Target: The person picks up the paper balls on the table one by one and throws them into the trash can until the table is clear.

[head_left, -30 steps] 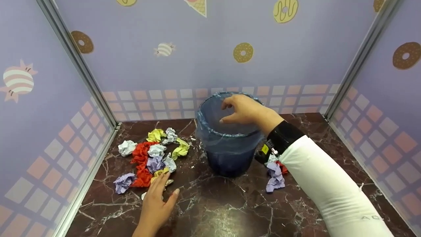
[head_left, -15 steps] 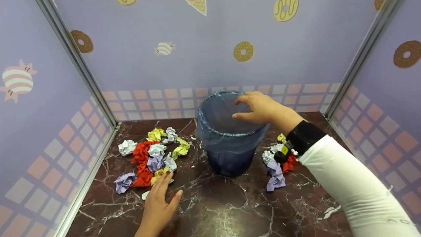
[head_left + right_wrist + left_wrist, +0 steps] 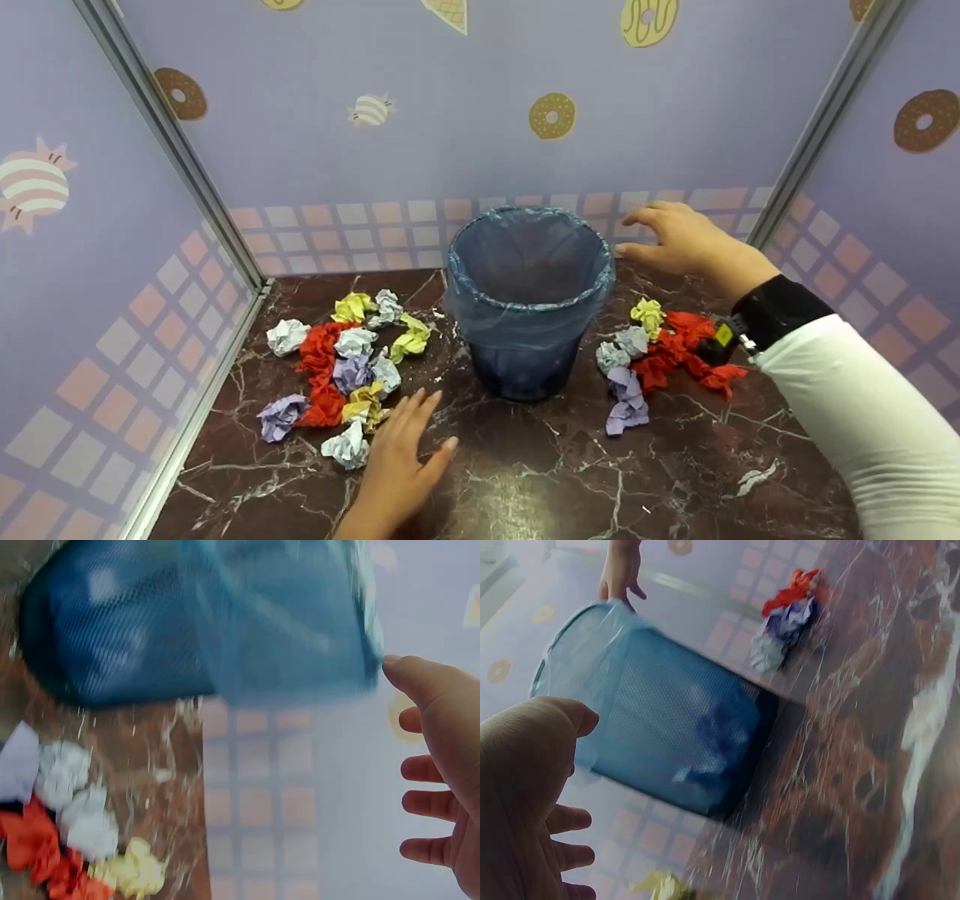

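A dark blue mesh waste bin [image 3: 525, 367] stands upright at the table's middle, a clear bluish bag [image 3: 480, 315] folded over its rim. Through the mesh in the left wrist view, crumpled paper [image 3: 724, 727] shows inside. My right hand [image 3: 679, 240] hovers just right of the rim, fingers loosely bent, holding nothing. Over the table's left front, my left hand [image 3: 401, 457] has its fingers extended and also holds nothing. Nearest to it lie a white paper ball [image 3: 347, 447] and a yellow one [image 3: 365, 405].
Left of the bin lie several crumpled papers, among them red [image 3: 321, 349], purple [image 3: 282, 417] and yellow [image 3: 410, 339]. On the right is another group with red [image 3: 671, 349], white [image 3: 622, 349], purple [image 3: 626, 401] and yellow [image 3: 648, 316]. Patterned walls [image 3: 450, 135] enclose the back and sides.
My right hand has moved from over the bin's opening to the right, past the rim, uncovering the right-hand papers. My left hand has shifted right, away from the yellow paper.
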